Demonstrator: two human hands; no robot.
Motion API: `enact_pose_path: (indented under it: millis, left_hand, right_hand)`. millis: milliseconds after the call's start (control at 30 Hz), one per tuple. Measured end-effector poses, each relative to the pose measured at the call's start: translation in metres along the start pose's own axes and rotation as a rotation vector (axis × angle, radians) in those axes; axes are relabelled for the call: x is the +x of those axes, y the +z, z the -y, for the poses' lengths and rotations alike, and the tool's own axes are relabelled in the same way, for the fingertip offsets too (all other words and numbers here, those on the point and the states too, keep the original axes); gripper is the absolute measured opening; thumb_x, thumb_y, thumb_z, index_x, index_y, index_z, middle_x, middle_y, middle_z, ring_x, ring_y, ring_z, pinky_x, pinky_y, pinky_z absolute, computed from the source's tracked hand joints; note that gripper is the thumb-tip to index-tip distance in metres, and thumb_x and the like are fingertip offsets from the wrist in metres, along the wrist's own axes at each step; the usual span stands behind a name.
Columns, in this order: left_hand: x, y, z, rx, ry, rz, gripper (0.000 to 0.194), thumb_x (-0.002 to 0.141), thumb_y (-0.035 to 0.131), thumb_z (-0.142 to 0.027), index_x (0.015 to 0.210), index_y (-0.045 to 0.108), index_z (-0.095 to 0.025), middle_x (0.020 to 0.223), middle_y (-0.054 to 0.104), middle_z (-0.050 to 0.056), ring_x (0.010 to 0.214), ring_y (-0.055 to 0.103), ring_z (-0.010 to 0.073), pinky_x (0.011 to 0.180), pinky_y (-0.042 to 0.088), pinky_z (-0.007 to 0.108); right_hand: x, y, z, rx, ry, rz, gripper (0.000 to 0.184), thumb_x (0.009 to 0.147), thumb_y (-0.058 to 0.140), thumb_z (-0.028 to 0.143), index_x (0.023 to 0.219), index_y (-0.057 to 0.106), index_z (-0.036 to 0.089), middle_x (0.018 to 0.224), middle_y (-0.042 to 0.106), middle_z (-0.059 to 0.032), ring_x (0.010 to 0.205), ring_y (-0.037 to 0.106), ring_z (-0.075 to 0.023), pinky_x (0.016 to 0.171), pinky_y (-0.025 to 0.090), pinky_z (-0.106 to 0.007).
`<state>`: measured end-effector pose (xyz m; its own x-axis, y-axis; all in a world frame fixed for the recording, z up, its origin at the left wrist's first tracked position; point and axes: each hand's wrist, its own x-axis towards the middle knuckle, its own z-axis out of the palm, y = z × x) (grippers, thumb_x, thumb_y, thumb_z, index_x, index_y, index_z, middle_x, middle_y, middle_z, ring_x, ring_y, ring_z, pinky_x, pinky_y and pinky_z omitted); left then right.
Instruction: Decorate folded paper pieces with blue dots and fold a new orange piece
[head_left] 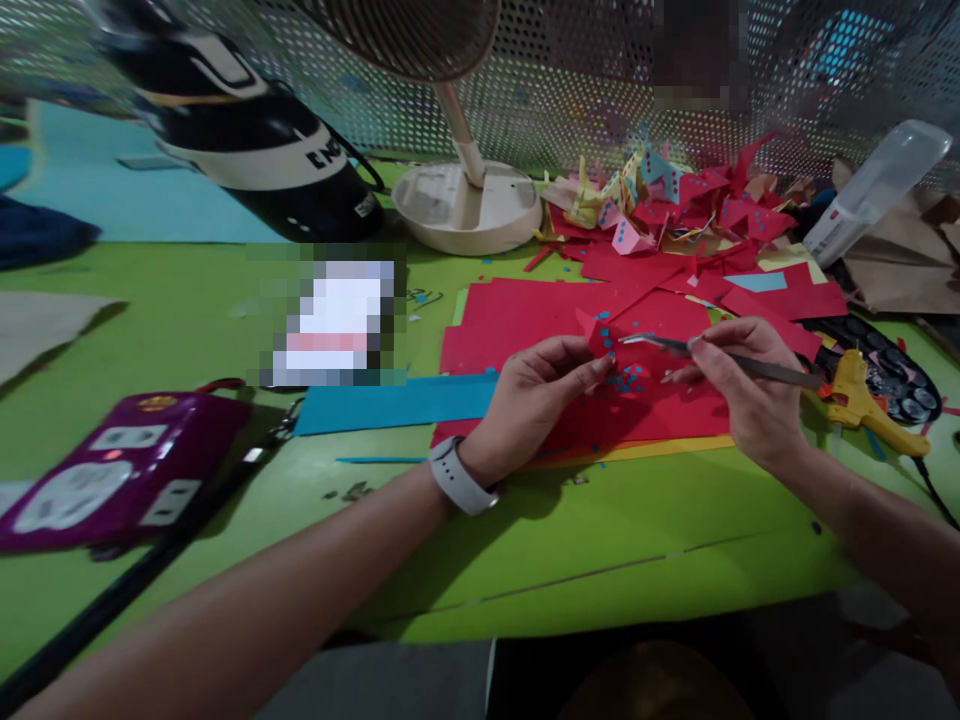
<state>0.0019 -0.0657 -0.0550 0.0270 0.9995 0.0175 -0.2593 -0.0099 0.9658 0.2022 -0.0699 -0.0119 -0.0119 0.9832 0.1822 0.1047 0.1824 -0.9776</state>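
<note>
Between the thumb and fingers of my left hand [544,395] is a small folded red paper piece [591,328] with blue dots along it. My right hand [754,395] grips a pair of metal tweezers [739,362], whose tips point left, close to the dotted paper. Below both hands lie red paper sheets [517,315], and small blue paper dots [630,378] are scattered on them between my hands. A blue paper strip [397,402] reaches under my left wrist.
Folded dotted paper pieces [675,200] are heaped at the back. A yellow glue gun [862,400] lies at right, near a clear bottle [877,190]. Leftward are a black bottle [262,150], a fan base [465,210], a blurred-out phone [334,320] and a purple box-like object [127,460].
</note>
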Motion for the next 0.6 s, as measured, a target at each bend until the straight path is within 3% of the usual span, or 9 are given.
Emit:
enact_pose_path:
  millis: [100, 233, 433, 600]
  left_hand:
    - [-0.001, 0.0, 0.0, -0.012, -0.012, 0.0, 0.025, 0.067, 0.088, -0.034, 0.077, 0.071, -0.018, 0.069, 0.069, -0.001, 0.061, 0.062, 0.0101, 0.056, 0.049, 0.02]
    - [-0.002, 0.0, 0.0, -0.028, -0.017, 0.022, 0.029, 0.064, 0.09, -0.035, 0.08, 0.072, -0.018, 0.072, 0.071, -0.001, 0.064, 0.064, 0.0099, 0.059, 0.051, 0.019]
    - [-0.002, 0.001, 0.0, -0.066, -0.016, 0.061, 0.028, 0.063, 0.09, -0.032, 0.081, 0.074, -0.018, 0.073, 0.072, -0.002, 0.065, 0.063, 0.0082, 0.06, 0.051, 0.017]
    - [-0.002, 0.002, 0.001, -0.057, -0.027, 0.065, 0.028, 0.063, 0.09, -0.031, 0.081, 0.074, -0.018, 0.076, 0.072, -0.001, 0.062, 0.061, 0.0077, 0.061, 0.051, 0.019]
  right_hand:
    - [0.006, -0.006, -0.002, -0.024, -0.118, -0.058, 0.037, 0.084, 0.065, 0.062, 0.101, 0.063, 0.028, 0.085, 0.074, -0.0015, 0.081, 0.075, -0.0202, 0.074, 0.062, -0.036]
    - [0.017, -0.015, -0.006, -0.231, -0.287, 0.015, 0.038, 0.088, 0.063, 0.058, 0.108, 0.071, 0.028, 0.102, 0.076, -0.0035, 0.097, 0.073, -0.0217, 0.091, 0.058, -0.041]
    - [0.021, -0.016, -0.019, -0.41, -0.385, 0.184, 0.025, 0.088, 0.07, 0.043, 0.107, 0.076, 0.027, 0.099, 0.078, -0.0033, 0.09, 0.072, -0.0206, 0.085, 0.056, -0.041]
    - [0.019, -0.014, -0.024, -0.419, -0.407, 0.175, 0.017, 0.087, 0.073, 0.033, 0.102, 0.078, 0.03, 0.091, 0.077, -0.0019, 0.081, 0.069, -0.0183, 0.077, 0.057, -0.037]
